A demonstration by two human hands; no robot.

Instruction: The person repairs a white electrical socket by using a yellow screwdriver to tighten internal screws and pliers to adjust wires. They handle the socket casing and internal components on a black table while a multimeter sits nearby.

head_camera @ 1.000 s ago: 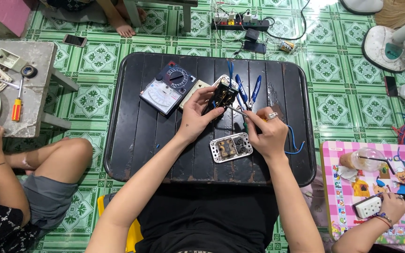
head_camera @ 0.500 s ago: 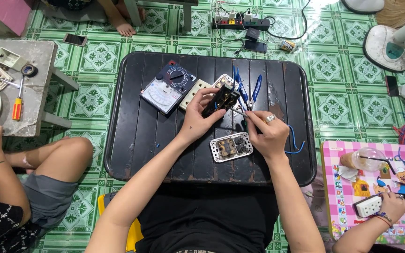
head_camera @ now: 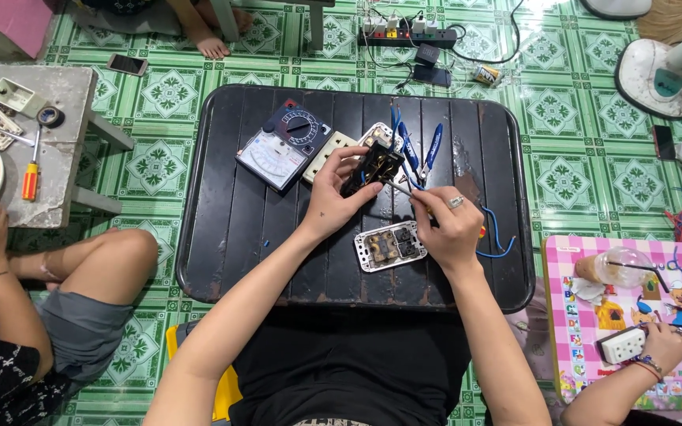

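My left hand (head_camera: 339, 192) holds a small black socket module (head_camera: 372, 166) with a blue wire rising from it, above a black slatted table (head_camera: 230, 213). My right hand (head_camera: 445, 222), with a ring on one finger, grips a thin screwdriver (head_camera: 399, 187) whose tip touches the module. Just below both hands lies a white socket plate (head_camera: 390, 245) with dark inserts. Blue-handled pliers (head_camera: 429, 150) rest behind the hands.
An analog multimeter (head_camera: 284, 145) and a cream switch plate (head_camera: 328, 153) lie at the table's back left. Loose blue wire (head_camera: 497, 241) curls at the right. Another person sits left by a grey stool (head_camera: 65, 118); a third person's hand (head_camera: 665, 347) holds a white socket at right.
The black module in my left hand has shifted slightly. My right hand keeps the screwdriver tip at it. Nothing else has moved.
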